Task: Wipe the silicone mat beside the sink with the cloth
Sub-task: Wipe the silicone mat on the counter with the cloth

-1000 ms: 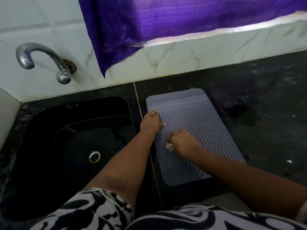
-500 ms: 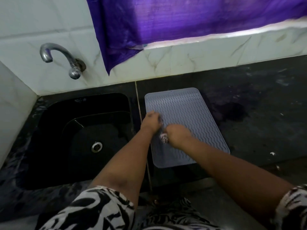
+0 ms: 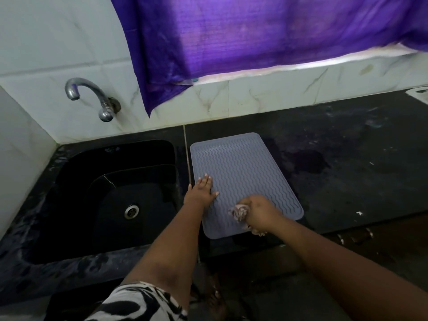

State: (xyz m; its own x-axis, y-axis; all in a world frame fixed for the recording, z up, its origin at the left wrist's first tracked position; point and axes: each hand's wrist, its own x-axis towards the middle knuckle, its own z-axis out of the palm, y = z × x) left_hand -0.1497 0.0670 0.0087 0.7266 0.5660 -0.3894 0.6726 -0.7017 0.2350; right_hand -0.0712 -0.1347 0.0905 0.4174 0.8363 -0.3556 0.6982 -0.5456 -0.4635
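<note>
**Q:** Where is the mat?

**A:** The grey silicone mat (image 3: 240, 174), ribbed with wavy lines, lies flat on the black counter (image 3: 347, 163), just to the right of the black sink (image 3: 111, 200). A thin seam in the counter runs between the 2. The mat sits slightly skewed, its near end angled toward the right.

**Q:** And your 2 hands?

**A:** My left hand (image 3: 202, 191) rests flat on the mat's left edge, fingers straight and together, thumb out to the right, holding nothing. My right hand (image 3: 259, 213) is curled around a bunched pale cloth (image 3: 238, 212), pressing it onto the near right part of the mat. Cloth shows at the left of my fist and again below it, near the mat's front edge.

**Q:** What surrounds the scene?

**A:** A steel drain (image 3: 131, 211) sits in the sink basin. A curved metal tap (image 3: 92, 98) comes out of the white tiled wall (image 3: 58, 42) above it. A purple curtain (image 3: 266, 38) hangs over the wall behind the mat, with a strip of bright light beneath its hem. The counter to the right looks smeared, with a few white specks. A black-and-white patterned garment (image 3: 139, 302) shows at the bottom.
</note>
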